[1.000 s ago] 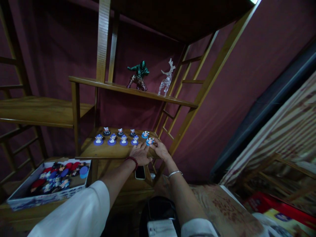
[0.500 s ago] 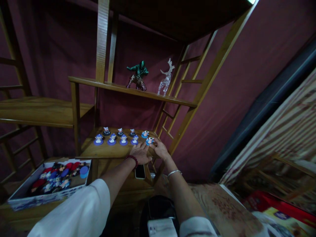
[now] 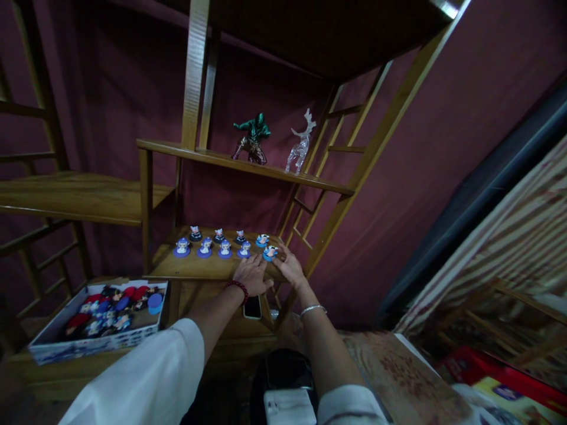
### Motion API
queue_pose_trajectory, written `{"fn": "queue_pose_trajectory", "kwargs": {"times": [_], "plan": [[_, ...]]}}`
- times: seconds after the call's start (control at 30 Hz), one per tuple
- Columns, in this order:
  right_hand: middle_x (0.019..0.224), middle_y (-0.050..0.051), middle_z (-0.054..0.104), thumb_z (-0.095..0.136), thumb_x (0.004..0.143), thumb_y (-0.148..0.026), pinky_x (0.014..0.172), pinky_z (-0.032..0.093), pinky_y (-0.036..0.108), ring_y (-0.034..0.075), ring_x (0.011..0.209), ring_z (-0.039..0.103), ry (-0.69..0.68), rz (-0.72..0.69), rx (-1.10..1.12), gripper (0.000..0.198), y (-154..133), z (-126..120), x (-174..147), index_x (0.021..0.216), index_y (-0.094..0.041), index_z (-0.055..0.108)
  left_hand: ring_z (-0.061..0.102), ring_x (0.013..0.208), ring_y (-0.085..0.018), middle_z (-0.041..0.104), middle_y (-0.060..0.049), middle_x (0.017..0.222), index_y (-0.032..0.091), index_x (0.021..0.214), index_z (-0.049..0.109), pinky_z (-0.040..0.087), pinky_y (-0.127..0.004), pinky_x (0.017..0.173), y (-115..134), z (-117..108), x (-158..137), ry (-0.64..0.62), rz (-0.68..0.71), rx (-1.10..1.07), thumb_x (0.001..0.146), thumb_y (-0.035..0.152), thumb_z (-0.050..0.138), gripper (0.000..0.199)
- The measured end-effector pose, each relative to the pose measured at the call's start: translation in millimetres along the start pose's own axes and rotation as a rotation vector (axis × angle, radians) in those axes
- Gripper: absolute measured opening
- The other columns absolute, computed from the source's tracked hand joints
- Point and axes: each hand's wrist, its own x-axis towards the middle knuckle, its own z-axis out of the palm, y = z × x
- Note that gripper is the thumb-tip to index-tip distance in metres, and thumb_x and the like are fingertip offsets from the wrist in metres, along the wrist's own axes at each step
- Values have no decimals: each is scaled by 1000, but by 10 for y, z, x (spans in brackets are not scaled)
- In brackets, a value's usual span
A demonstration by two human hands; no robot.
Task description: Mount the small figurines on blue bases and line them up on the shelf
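My left hand (image 3: pixel 251 276) lies flat at the front of the lower shelf (image 3: pixel 195 268), fingers stretched out. Its fingertips are just below a purple-based figurine (image 3: pixel 244 249). My right hand (image 3: pixel 291 268) is at the shelf's right end, fingers apart and curved beside a small blue-based figurine (image 3: pixel 270 253); whether a fingertip touches it is hard to see. Behind that one stands another blue-based figurine (image 3: pixel 262 239). Several purple-based figurines, among them the leftmost (image 3: pixel 181 248), form the front row. Dark-based cat-like figurines (image 3: pixel 195 234) stand behind them.
A shallow box (image 3: pixel 71 349) of jumbled figurines sits at the lower left. Below my left hand lies a phone (image 3: pixel 252 307). On the shelf above stand a green crouching figure (image 3: pixel 252 139) and a clear deer ornament (image 3: pixel 300 144). A slanted wooden post (image 3: pixel 349 200) borders the right side.
The view has shifted slightly, so the shelf and box appear further right. My right hand's fingers have spread a little beside the front blue-based figurine. My left hand stays in place.
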Motion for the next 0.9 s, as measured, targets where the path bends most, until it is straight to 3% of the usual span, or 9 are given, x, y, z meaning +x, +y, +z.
{"fn": "queue_pose_trajectory", "kwargs": {"times": [0.17, 0.27, 0.6, 0.77, 0.9], "plan": [[106, 1, 62, 49, 71, -23, 86, 42, 30, 17, 91, 59, 242, 113, -93, 45, -134, -32, -181, 116, -26, 46, 30, 122, -23, 39, -9, 133, 15, 126, 38, 21, -38, 100, 0, 0, -106, 88, 48, 8, 79, 46, 38, 57], [97, 0, 65, 47, 71, -23, 82, 43, 30, 17, 85, 61, 302, 142, -157, 39, -229, -37, -303, 110, -25, 48, 29, 122, -22, 39, -11, 133, 12, 128, 35, 19, -36, 101, -15, 35, -181, 122, 116, 61, 80, 36, 37, 54], [74, 1, 67, 44, 71, -29, 69, 47, 27, 15, 71, 62, 319, 18, 18, 29, -260, 28, -592, 95, -18, 55, 23, 127, -23, 31, -14, 138, 8, 131, 28, 16, -37, 102, -45, 127, -500, 175, 217, 136, 74, 23, 43, 61], [79, 2, 66, 44, 73, -32, 71, 47, 28, 15, 70, 60, 294, -38, -55, 28, -358, 90, -698, 91, -19, 61, 20, 128, -22, 31, -9, 139, 15, 132, 27, 10, -41, 104, -83, 77, -676, 169, 204, 180, 74, 26, 44, 62], [87, 4, 65, 43, 76, -31, 77, 46, 29, 15, 79, 59, 243, -196, -111, 27, -527, 206, -764, 89, -19, 63, 17, 129, -25, 29, -8, 140, 15, 134, 26, 7, -43, 105, -137, 36, -856, 193, 136, 227, 75, 29, 43, 62]]}}
